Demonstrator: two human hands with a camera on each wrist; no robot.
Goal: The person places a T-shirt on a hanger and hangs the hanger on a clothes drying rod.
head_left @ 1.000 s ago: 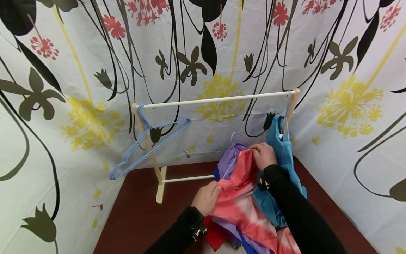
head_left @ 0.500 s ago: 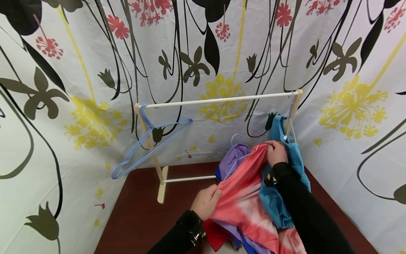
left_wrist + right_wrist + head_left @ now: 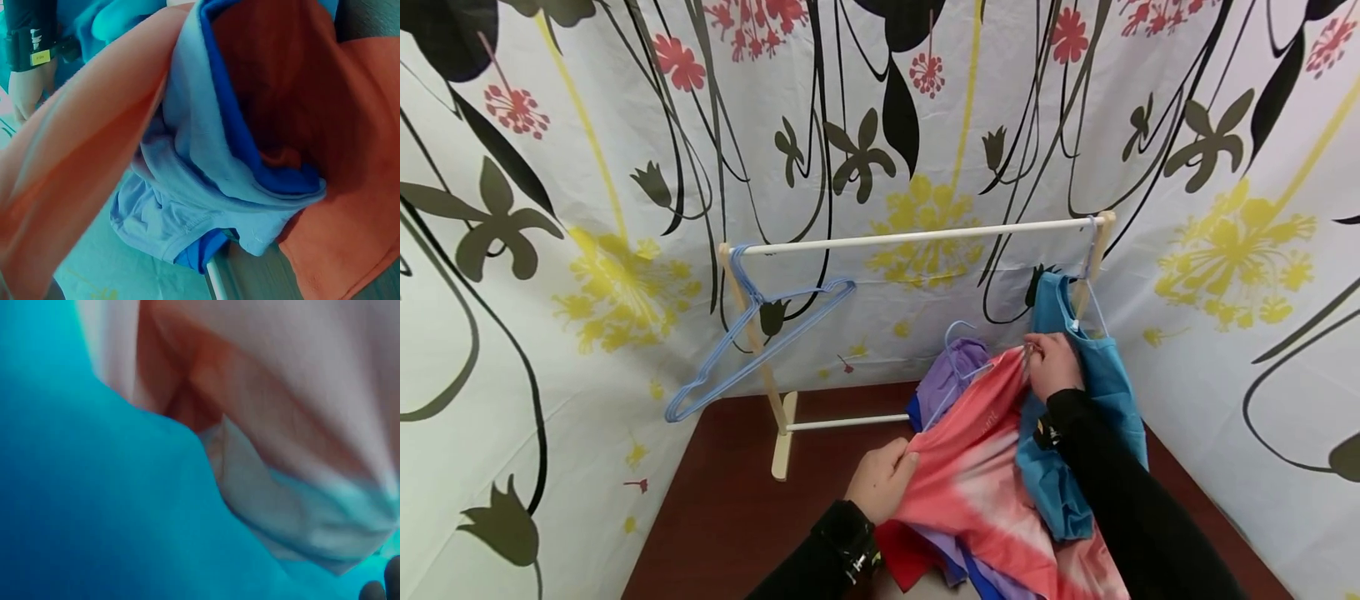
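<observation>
A coral and white tie-dye garment (image 3: 970, 475) is stretched between my two hands. My left hand (image 3: 882, 481) pinches its left edge, thumb on top. At its upper right edge, my right hand (image 3: 1055, 364) grips the cloth, right in front of the hanging blue garment (image 3: 1116, 383). A light blue hanger (image 3: 961, 358) sits partly inside the neck, its hook standing up and the rest covered by cloth. Behind it bunches a purple garment (image 3: 953, 379). In the left wrist view, the coral cloth (image 3: 81, 162) crosses the left side, beside pale purple cloth (image 3: 200, 169) and red cloth (image 3: 350, 156).
A rack with a white rail (image 3: 910, 237) stands at the back of the dark table (image 3: 730, 508). Several blue hangers (image 3: 760, 350) hang at its left end. Red cloth (image 3: 904, 554) lies under the coral garment. A floral curtain (image 3: 625, 150) surrounds the table.
My right hand has moved right, drawing the coral garment's upper edge away from the hanger. More of the hanger's arm shows. The blue garment has shifted slightly right. My left hand stays nearly in place.
</observation>
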